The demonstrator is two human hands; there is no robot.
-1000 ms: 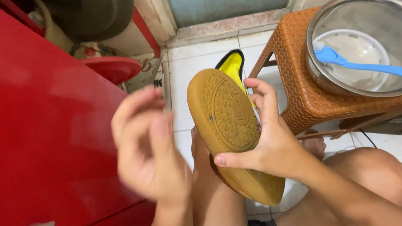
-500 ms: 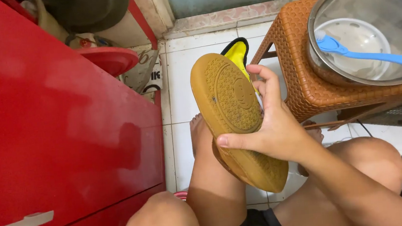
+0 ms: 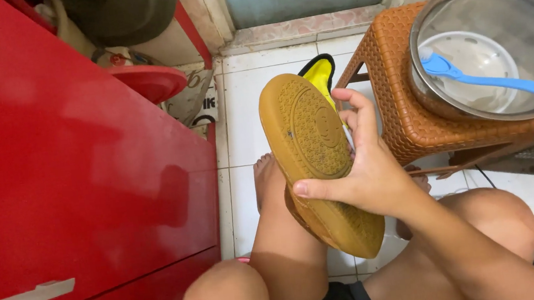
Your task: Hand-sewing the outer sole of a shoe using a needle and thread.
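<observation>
**Right hand grips an upturned shoe, sole to the camera**

The fingers [image 3: 360, 111] of the right hand [image 3: 367, 173] are clenched round the shoe [image 3: 317, 158]; the thumb lies flat across the tan rubber sole near its middle, its tip pointing left, while the other fingers curl round the far edge and press on the yellow upper; the wrist is bent slightly back, and the forearm runs down and to the right, out over the right knee [image 3: 489, 220]. The shoe is held up in the air above the person's bare legs, tilted, sole facing up, one end high toward the tiled floor [image 3: 241, 120] beyond and the other low by the thigh. The left hand is out of view. Just right of the shoe stands a brown woven plastic stool [image 3: 392, 99]; on it rests a steel bowl [image 3: 516, 28] with a blue brush [image 3: 489, 80] laid across; a red cabinet [image 3: 73, 175] fills the left side.
</observation>
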